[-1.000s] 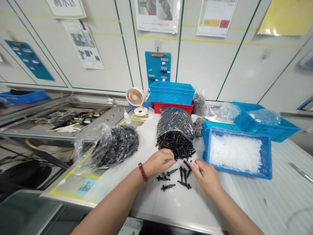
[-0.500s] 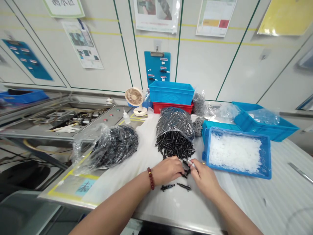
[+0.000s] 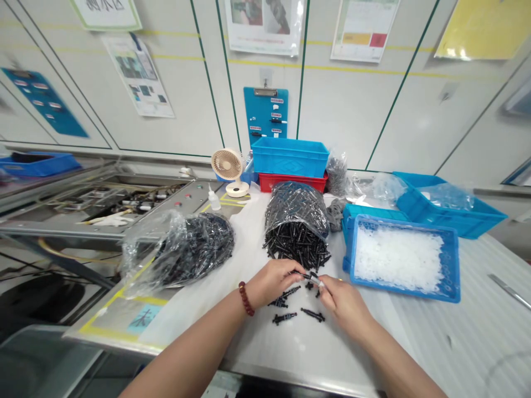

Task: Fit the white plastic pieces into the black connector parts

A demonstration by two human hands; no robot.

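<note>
My left hand pinches a small black plastic fitting between its fingertips. My right hand grips a small white piece, and its tip meets the black fitting's end. Below the hands, several loose black fittings lie on the white table surface. Just above them, a clear plastic bag spills a heap of the same black fittings. A second bag of black fittings lies to the left. A reddish bead bracelet circles my left wrist.
A blue tray of white pieces stands to the right of my hands. Behind it are blue crates, and a blue crate on a red one stands at the back. A small fan, a dropper bottle and a steel control panel stand back left.
My hands have moved closer together. The black fitting and white piece now meet between my fingertips, and the loose fittings near my hands lie differently.
</note>
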